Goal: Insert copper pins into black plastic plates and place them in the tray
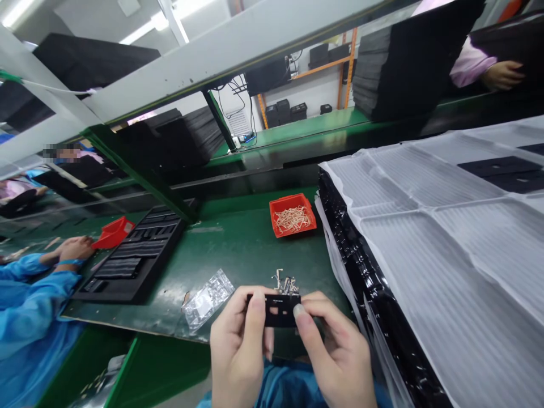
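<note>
A small flat black plate (281, 311) with cut-out holes is held level between my two hands, near the table's front edge. My left hand (241, 340) pinches its left end, thumb on top. The right end is gripped by my right hand (334, 345), its thumb on the face. Just behind the plate lie several small pale and metallic parts (285, 282) on the green table (238, 243). To the left of my left hand is a clear plastic bag (209, 300). Farther back stands a red bin (293, 215) filled with thin pale pieces.
Stacked white trays (459, 255) with black wrapping rise at the right. A black foam tray (131, 255) lies left, beside another red bin (114, 232) and a co-worker's hands (76, 249). A green post (140, 173) slants down behind. Another person's hand (504, 75) shows at the upper right.
</note>
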Demonstrator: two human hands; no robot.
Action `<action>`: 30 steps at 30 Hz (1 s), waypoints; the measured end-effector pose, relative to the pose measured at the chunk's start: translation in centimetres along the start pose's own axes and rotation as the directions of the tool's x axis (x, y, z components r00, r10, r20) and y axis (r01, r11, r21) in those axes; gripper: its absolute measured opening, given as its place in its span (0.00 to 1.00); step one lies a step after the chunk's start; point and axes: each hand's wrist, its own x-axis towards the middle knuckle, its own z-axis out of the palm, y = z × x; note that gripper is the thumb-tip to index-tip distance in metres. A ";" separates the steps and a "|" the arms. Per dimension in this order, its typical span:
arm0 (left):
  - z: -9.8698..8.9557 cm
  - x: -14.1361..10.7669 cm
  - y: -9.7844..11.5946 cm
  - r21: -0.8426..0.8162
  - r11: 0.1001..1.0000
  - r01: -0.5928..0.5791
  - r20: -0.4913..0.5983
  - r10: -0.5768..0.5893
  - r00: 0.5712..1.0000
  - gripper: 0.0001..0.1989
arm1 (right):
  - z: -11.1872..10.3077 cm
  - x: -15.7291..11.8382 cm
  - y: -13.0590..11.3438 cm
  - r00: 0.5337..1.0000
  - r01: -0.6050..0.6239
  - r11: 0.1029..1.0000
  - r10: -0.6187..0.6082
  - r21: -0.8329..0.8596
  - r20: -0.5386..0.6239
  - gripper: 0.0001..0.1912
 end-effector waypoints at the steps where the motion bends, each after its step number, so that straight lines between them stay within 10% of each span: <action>1: 0.1 -0.1 0.0 -0.007 1.000 0.000 0.001 0.000 1.000 0.21 | 0.0 0.0 -0.1 1.000 0.018 1.000 -0.018 -0.009 0.002 0.08; 30: 0.0 1.0 -0.5 0.392 0.893 -0.220 -0.113 0.284 0.952 0.19 | 0.3 0.2 -0.8 0.953 0.292 0.947 -0.276 -0.136 0.125 0.10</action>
